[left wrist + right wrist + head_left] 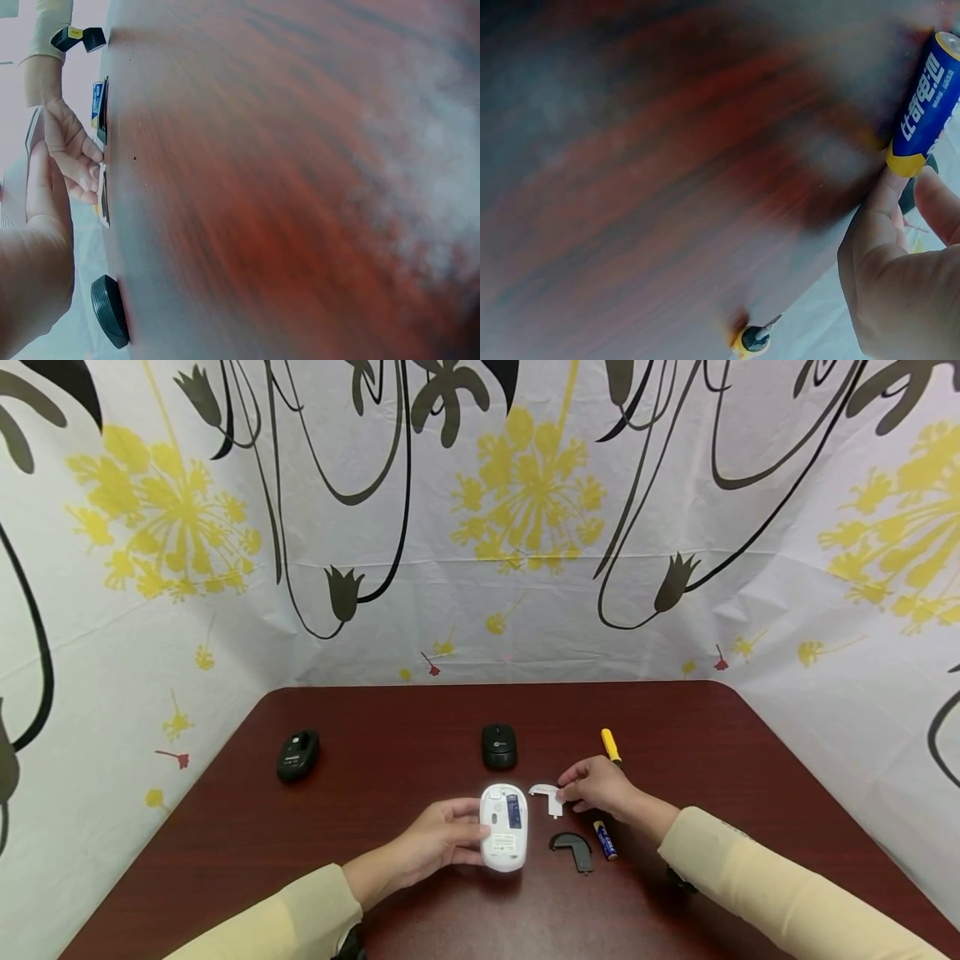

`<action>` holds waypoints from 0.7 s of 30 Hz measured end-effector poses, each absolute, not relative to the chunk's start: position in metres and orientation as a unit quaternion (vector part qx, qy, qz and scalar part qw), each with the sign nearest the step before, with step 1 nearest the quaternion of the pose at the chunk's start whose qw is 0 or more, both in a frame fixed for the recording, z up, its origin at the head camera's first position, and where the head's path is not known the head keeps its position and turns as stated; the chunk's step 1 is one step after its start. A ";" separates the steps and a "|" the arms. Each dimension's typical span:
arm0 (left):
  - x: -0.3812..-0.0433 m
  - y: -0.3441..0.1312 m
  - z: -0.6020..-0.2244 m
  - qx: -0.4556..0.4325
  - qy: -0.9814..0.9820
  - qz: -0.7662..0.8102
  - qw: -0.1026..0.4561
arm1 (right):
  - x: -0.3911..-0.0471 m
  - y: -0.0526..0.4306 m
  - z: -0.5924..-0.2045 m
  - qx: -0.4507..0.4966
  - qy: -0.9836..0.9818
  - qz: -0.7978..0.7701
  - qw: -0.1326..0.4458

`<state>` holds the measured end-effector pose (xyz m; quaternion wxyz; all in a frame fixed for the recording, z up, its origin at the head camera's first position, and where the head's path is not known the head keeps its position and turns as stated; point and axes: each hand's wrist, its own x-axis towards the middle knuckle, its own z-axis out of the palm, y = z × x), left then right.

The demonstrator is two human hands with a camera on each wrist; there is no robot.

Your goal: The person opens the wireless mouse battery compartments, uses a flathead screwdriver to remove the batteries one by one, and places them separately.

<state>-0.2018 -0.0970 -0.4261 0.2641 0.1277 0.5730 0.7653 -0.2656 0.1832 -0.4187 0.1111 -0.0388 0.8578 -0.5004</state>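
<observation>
My left hand [442, 837] grips a white computer mouse [495, 855] by its left side, underside facing up. Its battery compartment is uncovered, with a blue battery [513, 811] inside. My right hand [597, 785] pinches the right end of a white battery cover [553, 803], which lies on the table. Nearer to me is a dark grey battery cover [577, 847]. A loose blue battery [605, 841] with a yellow end lies beside it; the same battery [928, 101] looms large in the right wrist view.
A black mouse [498, 747] stands behind the white one, and another black mouse [297, 756] is at the far left. Beyond my right hand lies a yellow-handled screwdriver [610, 745]. A patterned cloth [465, 643] hangs behind the dark red table [390, 727].
</observation>
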 end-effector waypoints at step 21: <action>-0.202 -0.099 -0.424 0.123 0.574 0.765 0.264 | -0.290 0.226 -0.389 -0.064 0.788 -0.591 0.158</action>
